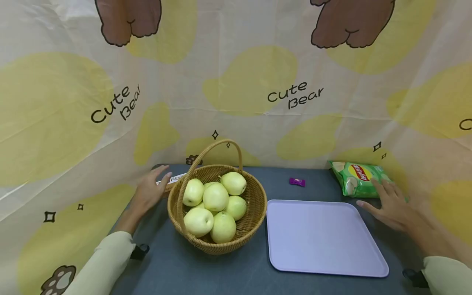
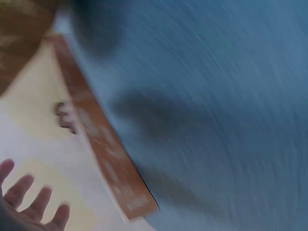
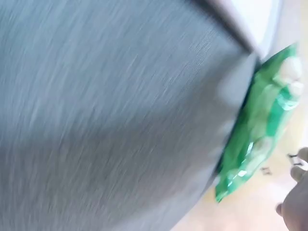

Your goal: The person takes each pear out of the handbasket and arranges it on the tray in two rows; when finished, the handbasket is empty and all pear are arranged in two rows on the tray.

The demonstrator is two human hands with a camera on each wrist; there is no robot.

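Note:
My left hand [image 1: 149,192], fingers spread, reaches beside a long brown box with a white lettered top [image 1: 172,179]. In the left wrist view the fingertips [image 2: 41,199] show apart from the box's brown side [image 2: 108,149]. My right hand [image 1: 392,207] is extended with fingers spread, overlapping the lower right of a green Lay's chip bag [image 1: 363,180] in the head view. The right wrist view has its fingers [image 3: 299,173] apart from the bag [image 3: 260,125]. Neither hand holds anything. The basket hides part of the box.
A wicker basket [image 1: 254,209] with a tall handle holds several pale green apples [image 1: 215,196] in the middle. Right of it lies a lilac tray [image 1: 324,237]. A small purple wrapped candy [image 1: 297,182] lies behind the tray. A printed curtain [image 1: 243,82] hangs along the table's back.

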